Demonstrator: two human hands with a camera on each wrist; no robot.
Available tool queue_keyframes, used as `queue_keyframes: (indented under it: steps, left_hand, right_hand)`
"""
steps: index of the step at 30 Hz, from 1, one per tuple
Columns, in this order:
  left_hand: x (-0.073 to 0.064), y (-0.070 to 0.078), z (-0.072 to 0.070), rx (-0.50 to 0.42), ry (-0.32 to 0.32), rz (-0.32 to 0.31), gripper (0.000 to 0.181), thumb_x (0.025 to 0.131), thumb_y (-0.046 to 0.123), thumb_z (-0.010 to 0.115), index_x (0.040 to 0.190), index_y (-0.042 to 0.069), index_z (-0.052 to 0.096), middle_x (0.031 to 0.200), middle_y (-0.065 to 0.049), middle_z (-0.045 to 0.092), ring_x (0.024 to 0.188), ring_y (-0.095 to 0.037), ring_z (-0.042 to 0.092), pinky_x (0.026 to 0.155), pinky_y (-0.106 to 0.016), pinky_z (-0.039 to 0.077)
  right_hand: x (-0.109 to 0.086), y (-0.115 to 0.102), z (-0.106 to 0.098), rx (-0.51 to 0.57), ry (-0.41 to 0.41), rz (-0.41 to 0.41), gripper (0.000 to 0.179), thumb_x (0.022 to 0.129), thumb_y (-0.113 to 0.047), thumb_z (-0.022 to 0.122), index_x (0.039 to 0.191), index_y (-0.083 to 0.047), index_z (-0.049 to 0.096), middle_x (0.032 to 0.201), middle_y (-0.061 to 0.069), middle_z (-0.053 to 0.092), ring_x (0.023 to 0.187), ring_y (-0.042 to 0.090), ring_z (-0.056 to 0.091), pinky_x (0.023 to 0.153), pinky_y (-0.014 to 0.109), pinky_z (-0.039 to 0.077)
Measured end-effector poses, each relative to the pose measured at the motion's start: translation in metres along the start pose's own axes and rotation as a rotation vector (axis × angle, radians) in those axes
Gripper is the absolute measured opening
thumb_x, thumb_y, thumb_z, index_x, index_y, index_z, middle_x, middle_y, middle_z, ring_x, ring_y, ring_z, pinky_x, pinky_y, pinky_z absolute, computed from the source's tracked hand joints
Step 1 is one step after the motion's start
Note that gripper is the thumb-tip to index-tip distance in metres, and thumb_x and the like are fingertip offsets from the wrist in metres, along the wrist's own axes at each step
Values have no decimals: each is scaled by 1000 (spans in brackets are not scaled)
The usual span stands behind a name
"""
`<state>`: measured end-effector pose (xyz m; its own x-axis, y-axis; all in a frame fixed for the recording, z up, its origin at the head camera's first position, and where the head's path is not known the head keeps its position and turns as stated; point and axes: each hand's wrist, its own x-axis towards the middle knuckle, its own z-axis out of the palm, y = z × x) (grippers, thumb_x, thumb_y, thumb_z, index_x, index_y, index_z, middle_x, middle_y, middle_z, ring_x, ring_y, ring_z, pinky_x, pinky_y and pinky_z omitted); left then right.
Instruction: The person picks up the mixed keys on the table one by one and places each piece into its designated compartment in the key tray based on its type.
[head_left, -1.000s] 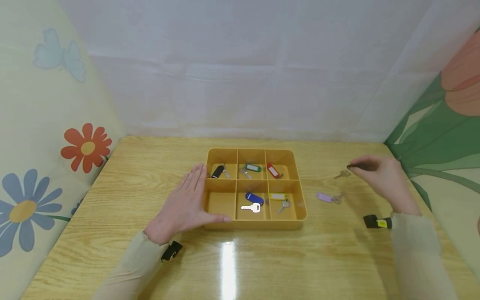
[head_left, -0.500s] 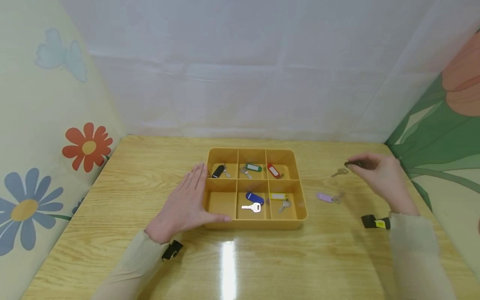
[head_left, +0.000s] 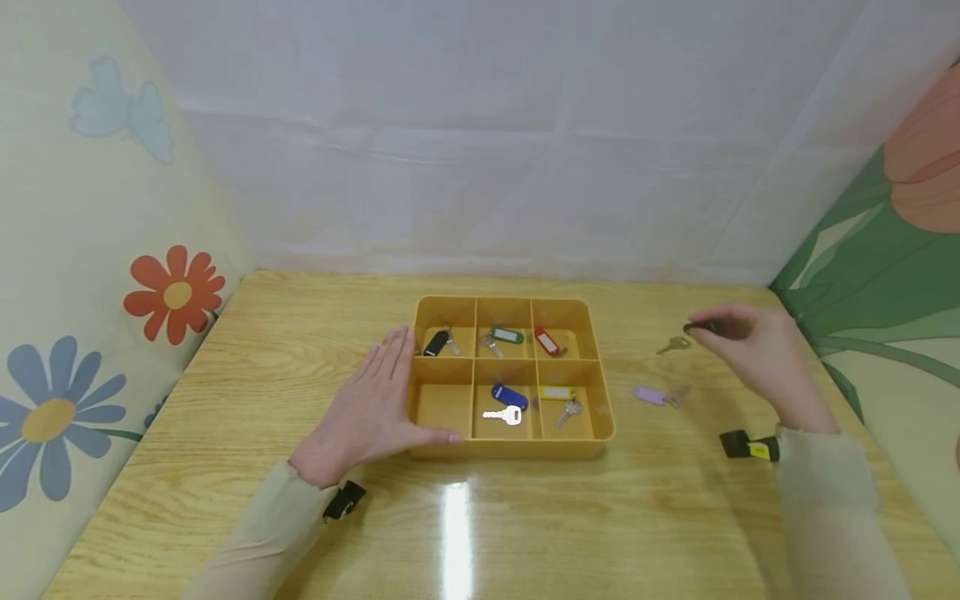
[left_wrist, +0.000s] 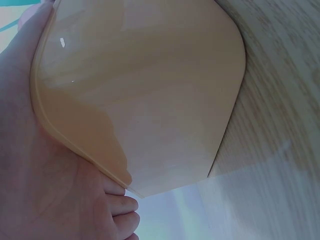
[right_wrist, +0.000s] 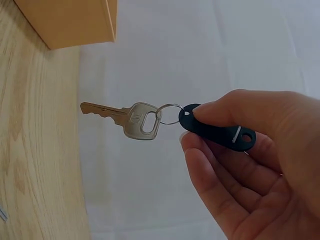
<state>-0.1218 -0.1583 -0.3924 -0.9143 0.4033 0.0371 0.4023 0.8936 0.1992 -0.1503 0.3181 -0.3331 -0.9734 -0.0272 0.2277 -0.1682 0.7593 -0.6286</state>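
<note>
My left hand (head_left: 371,404) rests against the left side of a yellow divided tray (head_left: 510,450), fingers straight along the left wall and thumb over the front rim. Between thumb and fingers, my right hand (head_left: 765,358) pinches a dark key tag (right_wrist: 212,127), held up to the right of the tray. From its ring hangs a metal key (right_wrist: 142,121), blade pointing left. On the table below that hand lies a lilac key tag (head_left: 649,395) with its key (head_left: 673,400).
Inside the tray, the back row holds keys with black (head_left: 437,343), green (head_left: 507,335) and red (head_left: 547,342) tags. Blue (head_left: 509,397) and yellow-edged (head_left: 557,392) tags with keys lie in the front middle and front right compartments. A white cloth (head_left: 517,167) hangs behind the table.
My right hand has shifted slightly left with the dark key tag and its hanging key. The left hand and the tray stay where they were.
</note>
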Motion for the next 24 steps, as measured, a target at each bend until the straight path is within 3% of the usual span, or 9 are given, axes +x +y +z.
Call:
queue_keyframes:
  steps: [24]
  left_hand:
    - [0,0,0,-2,4,4,148,66,100,46,160,-2,-3,167,-19,-7,153,-31,-4,124,-46,7]
  right_hand:
    - [4,-18,6,25,16,-45,18,95,-25,76,108,-13,79,103,7,76,83,2,67,67,12,52]
